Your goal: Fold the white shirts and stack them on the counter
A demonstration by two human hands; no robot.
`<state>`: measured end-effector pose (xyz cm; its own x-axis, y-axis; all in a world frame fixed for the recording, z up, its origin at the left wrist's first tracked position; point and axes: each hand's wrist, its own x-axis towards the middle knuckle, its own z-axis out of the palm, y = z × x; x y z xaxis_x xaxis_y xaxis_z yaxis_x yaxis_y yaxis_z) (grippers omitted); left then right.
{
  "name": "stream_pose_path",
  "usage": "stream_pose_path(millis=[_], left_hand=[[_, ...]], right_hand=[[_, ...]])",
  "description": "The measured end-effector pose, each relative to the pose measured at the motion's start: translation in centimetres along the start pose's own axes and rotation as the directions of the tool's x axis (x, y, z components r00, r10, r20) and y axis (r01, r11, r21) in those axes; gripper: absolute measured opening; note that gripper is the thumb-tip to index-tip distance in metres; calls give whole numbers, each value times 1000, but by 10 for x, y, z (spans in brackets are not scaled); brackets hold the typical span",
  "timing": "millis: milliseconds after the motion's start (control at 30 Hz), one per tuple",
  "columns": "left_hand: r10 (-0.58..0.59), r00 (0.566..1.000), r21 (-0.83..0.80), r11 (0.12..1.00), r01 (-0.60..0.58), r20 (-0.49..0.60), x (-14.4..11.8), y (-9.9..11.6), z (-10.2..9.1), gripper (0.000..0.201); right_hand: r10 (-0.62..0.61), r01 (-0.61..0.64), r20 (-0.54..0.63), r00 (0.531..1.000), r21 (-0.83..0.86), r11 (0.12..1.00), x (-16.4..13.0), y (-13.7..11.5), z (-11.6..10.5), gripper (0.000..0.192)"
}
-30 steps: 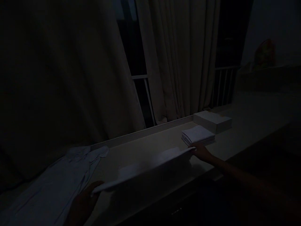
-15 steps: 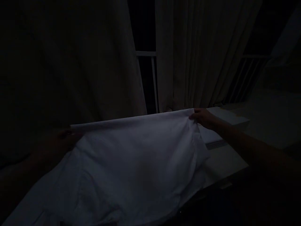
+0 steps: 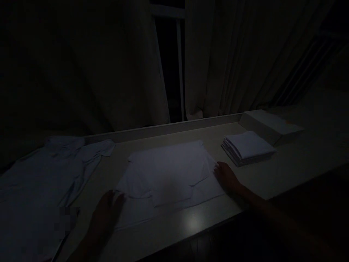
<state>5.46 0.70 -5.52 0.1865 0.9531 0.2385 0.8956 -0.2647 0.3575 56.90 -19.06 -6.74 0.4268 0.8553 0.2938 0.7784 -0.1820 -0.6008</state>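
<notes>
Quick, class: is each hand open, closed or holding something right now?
Left hand: at left edge of white shirt; grip unclear.
Right hand: at the shirt's right edge; grip unclear.

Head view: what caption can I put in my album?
In dim light, left hand and right hand at either side of a shirt on a table, near a folded stack.

Looks like a home. Has long curtains [image 3: 231,54] beside a dark window [image 3: 169,72], and a white garment [image 3: 171,163] on a long counter [image 3: 195,221].

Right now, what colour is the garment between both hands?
The garment looks whitish, dimly lit; head view.
</notes>
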Motion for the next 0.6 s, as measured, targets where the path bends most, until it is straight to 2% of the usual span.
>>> stream_pose_path(millis=[67, 167, 367, 467, 600], left_hand=[[77, 996, 36, 996, -78, 43, -40, -11, 14, 69], [203, 976, 149, 966, -213, 78, -80, -16, 24, 61], [155, 984, 256, 951, -173, 91, -111, 7, 6, 56], [155, 982, 248, 952, -178, 109, -129, 15, -1, 54], [113, 991, 221, 967, -126, 69, -158, 19, 0, 54]], right_hand=[[-129, 127, -2, 992, -161, 979, -40, 6, 5, 48], [-164, 152, -15, 986, -307, 939, -70, 8, 4, 50], [-135, 99, -67, 989, -390, 915, -81, 3, -4, 40], [-129, 65, -136, 982, -399, 914, -93, 7, -6, 38], [-127, 60, -157, 979, -374, 926, -110, 18, -8, 38]])
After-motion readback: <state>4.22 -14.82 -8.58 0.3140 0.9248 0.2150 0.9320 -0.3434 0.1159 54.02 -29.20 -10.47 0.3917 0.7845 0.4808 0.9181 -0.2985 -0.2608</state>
